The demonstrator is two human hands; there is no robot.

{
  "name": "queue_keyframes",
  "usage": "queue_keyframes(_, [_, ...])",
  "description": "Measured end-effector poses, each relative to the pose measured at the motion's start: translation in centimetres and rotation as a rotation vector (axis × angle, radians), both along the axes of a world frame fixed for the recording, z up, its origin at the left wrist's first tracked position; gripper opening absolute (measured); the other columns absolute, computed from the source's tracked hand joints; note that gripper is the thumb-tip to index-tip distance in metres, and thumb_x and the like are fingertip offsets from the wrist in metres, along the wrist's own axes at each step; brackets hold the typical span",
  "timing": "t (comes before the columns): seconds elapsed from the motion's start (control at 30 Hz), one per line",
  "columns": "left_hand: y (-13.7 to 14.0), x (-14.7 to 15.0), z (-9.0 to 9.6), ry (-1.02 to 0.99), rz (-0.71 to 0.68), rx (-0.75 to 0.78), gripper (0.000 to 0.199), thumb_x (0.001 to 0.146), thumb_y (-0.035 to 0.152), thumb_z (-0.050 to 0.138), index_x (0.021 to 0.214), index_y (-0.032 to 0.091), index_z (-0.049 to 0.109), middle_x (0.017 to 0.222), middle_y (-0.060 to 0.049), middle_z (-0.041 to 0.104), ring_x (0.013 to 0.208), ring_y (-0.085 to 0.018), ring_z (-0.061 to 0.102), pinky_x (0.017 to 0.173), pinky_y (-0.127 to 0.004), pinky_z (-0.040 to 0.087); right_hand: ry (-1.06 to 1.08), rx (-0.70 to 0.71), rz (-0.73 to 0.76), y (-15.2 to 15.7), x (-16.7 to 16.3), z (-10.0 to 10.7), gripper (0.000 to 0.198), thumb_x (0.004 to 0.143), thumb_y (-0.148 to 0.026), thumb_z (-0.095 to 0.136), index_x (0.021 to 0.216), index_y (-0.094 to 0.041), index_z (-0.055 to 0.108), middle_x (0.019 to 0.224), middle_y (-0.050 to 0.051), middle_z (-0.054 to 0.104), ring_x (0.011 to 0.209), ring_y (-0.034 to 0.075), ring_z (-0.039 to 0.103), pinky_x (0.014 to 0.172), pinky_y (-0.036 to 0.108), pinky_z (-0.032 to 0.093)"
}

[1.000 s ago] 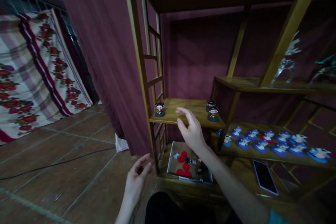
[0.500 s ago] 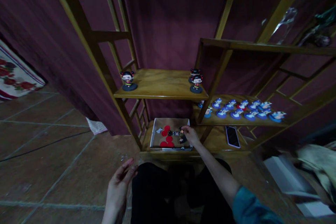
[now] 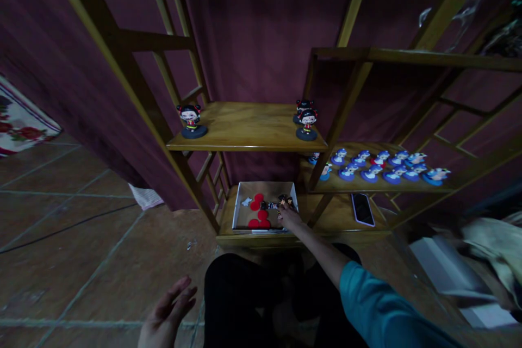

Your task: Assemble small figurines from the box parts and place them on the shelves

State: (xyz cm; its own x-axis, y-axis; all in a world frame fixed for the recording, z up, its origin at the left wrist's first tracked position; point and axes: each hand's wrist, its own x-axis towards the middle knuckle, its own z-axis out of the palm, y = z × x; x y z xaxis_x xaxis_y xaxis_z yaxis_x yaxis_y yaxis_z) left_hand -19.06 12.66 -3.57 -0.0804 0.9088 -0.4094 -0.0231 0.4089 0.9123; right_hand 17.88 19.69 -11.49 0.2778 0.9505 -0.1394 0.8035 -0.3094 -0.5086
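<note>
My right hand [image 3: 290, 218] reaches into the right side of a shallow white cardboard box [image 3: 235, 212] on the bottom shelf. Its fingers are closed on a small dark-haired figurine [image 3: 282, 202], partly hidden by the hand. Beside it in the box lie another small dark piece [image 3: 263, 205], red round pieces [image 3: 260, 219] and a pale star-shaped piece [image 3: 246, 202]. Low over the floor, left of my knees, my left hand [image 3: 165, 312] is held with fingers apart and nothing in it.
On the wooden shelf [image 3: 253, 125] above stand a figurine [image 3: 191, 119] at left and two at right, one figurine [image 3: 307, 124] in front. Several blue-and-white figurines [image 3: 371, 173] stand on the right shelf. A phone [image 3: 362, 210] lies below them. White boxes [image 3: 440, 266] are on the floor at right.
My right hand has moved slightly down and toward me inside the box. My left hand has moved down and left, its fingers opening from a near pinch.
</note>
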Motion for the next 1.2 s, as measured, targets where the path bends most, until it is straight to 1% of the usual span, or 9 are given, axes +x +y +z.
queue_keyframes(0.17, [-0.2, 1.2, 0.1, -0.014, -0.031, 0.005, 0.045, 0.059, 0.033, 0.074, 0.100, 0.019, 0.064, 0.117, -0.006, 0.061, 0.107, -0.024, 0.056, 0.089, -0.031, 0.047, 0.079, 0.057, 0.036, 0.0, 0.0, -0.5, 0.044, 0.067, -0.005, 0.056, 0.108, -0.021, 0.057, 0.120, 0.008, 0.055, 0.116, 0.023, 0.046, 0.099, 0.034, 0.030])
queue_keyframes(0.37, [-0.4, 2.8, -0.1, -0.075, -0.049, 0.011, 0.048, 0.056, 0.032, 0.076, 0.100, 0.016, 0.064, 0.109, -0.007, 0.065, 0.098, -0.022, 0.060, 0.077, -0.025, 0.050, 0.243, 0.258, -0.068, -1.1, 0.2, 0.0, 0.040, 0.070, -0.007, 0.050, 0.107, -0.021, 0.058, 0.118, 0.006, 0.055, 0.109, 0.019, 0.051, 0.094, 0.029, 0.038])
queue_keyframes(0.47, [-0.4, 3.8, -0.2, -0.093, -0.064, -0.002, 0.050, 0.055, 0.033, 0.077, 0.100, 0.016, 0.064, 0.107, -0.009, 0.065, 0.092, -0.021, 0.062, 0.074, -0.026, 0.050, 0.327, 0.348, -0.158, -3.1, -0.1, 0.0, 0.042, 0.072, -0.013, 0.047, 0.113, -0.020, 0.053, 0.114, 0.006, 0.056, 0.102, 0.019, 0.055, 0.087, 0.030, 0.044])
queue_keyframes(0.57, [0.0, 4.9, -0.2, -0.108, -0.101, -0.004, 0.050, 0.053, 0.033, 0.077, 0.099, 0.016, 0.065, 0.104, -0.009, 0.066, 0.088, -0.021, 0.063, 0.072, -0.027, 0.051, 0.463, 0.405, -0.264, -6.3, -0.6, -0.6, 0.044, 0.073, -0.019, 0.045, 0.116, -0.019, 0.051, 0.110, 0.007, 0.057, 0.089, 0.019, 0.059, 0.072, 0.030, 0.052])
queue_keyframes(0.63, [0.4, 5.8, -0.3, -0.109, -0.131, 0.011, 0.049, 0.053, 0.034, 0.076, 0.097, 0.016, 0.065, 0.101, -0.009, 0.067, 0.086, -0.021, 0.064, 0.071, -0.028, 0.051, 0.759, 0.485, -0.379, -8.6, -1.0, -1.1, 0.041, 0.070, -0.024, 0.050, 0.110, -0.021, 0.057, 0.098, 0.005, 0.061, 0.079, 0.019, 0.060, 0.063, 0.031, 0.053])
queue_keyframes(0.73, [1.6, 7.7, -1.0, -0.068, -0.167, 0.071, 0.043, 0.056, 0.034, 0.074, 0.094, 0.015, 0.066, 0.097, -0.009, 0.068, 0.084, -0.021, 0.063, 0.071, -0.029, 0.050, 0.963, 0.514, -0.437, -11.4, -1.6, -1.3, 0.038, 0.064, -0.028, 0.059, 0.102, -0.023, 0.063, 0.089, 0.003, 0.061, 0.073, 0.018, 0.057, 0.057, 0.030, 0.053])
queue_keyframes(0.9, [5.0, 14.2, -2.5, 0.036, -0.341, 0.373, 0.032, 0.062, 0.030, 0.067, 0.090, 0.014, 0.066, 0.092, -0.010, 0.069, 0.084, -0.022, 0.062, 0.072, -0.032, 0.049, 1.030, 0.514, -0.485, -13.7, -2.2, -1.0, 0.041, 0.061, -0.034, 0.066, 0.101, -0.023, 0.065, 0.088, 0.003, 0.061, 0.071, 0.017, 0.056, 0.056, 0.029, 0.054])
queue_keyframes(1.0, [7.3, 19.8, -3.5, 0.281, -0.558, 0.518, 0.028, 0.072, 0.024, 0.053, 0.095, 0.013, 0.065, 0.087, -0.010, 0.069, 0.082, -0.021, 0.063, 0.073, -0.033, 0.048, 1.020, 0.518, -0.465, -14.7, -2.6, -0.5, 0.043, 0.064, -0.037, 0.066, 0.103, -0.022, 0.064, 0.091, 0.004, 0.062, 0.072, 0.017, 0.057, 0.058, 0.030, 0.054])
queue_keyframes(1.2, [10.1, 28.7, -6.0, 0.493, -0.827, 0.548, 0.025, 0.067, 0.010, 0.053, 0.088, 0.015, 0.066, 0.084, -0.009, 0.069, 0.085, -0.023, 0.062, 0.079, -0.034, 0.045, 0.932, 0.460, -0.406, -17.8, -3.1, 0.5, 0.038, 0.072, -0.040, 0.062, 0.105, -0.023, 0.063, 0.104, 0.008, 0.063, 0.088, 0.023, 0.060, 0.068, 0.032, 0.053])
